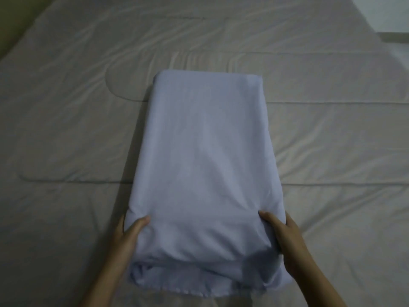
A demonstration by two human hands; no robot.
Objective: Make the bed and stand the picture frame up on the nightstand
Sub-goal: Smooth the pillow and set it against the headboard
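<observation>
Clearly mid bed-making, at the folding stage: a pale blue folded blanket (205,165) lying lengthwise at the middle of the bed (66,107), near end close to the bed's near edge, far end squared off toward the centre. Left hand (129,233) at the near left corner of the bundle, thumb on top and fingers tucked out of sight under the side, so the grip closed on cloth. Right hand (285,238) at the near right corner, thumb likewise pressed into the top layer, fingers along and under the edge, grip also closed on the blanket. Loose, uneven layers bunched at the near end, between the wrists. Next, probably either another fold away from the body or a lift to carry the bundle off; both call for an even pull from the two corners and a firm hold on all layers, lest the lower ones slip out. Underneath, a grey quilted cover with stitched seams and soft creases, spread fairly flat. Dim room; a strip of pale floor or wall past the bed's far right corner. No nightstand or picture frame in view.
</observation>
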